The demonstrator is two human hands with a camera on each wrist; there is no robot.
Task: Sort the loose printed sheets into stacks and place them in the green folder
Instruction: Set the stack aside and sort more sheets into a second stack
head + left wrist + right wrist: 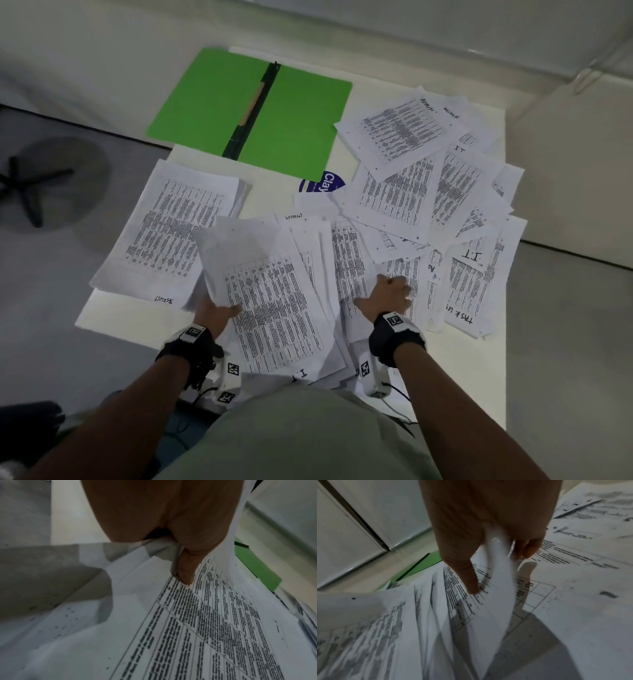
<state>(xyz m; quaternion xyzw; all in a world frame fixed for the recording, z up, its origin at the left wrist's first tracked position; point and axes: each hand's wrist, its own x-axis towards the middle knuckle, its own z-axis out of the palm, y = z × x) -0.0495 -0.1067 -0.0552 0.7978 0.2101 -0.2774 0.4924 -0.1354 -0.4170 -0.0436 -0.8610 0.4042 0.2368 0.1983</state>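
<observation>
the left hand (215,313) pinches a fanned bundle of printed sheets (274,301) at its left edge near the desk's (113,317) front edge, thumb on top; the right hand (388,296) curls its fingers round the edge of a loose sheet (500,574) in the scattered pile (438,192) covering the desk's right side. a squared stack (168,233) lies along the left edge, and the green folder (250,109) lies open at the far left corner, partly covering a blue sticker (322,183).
</observation>
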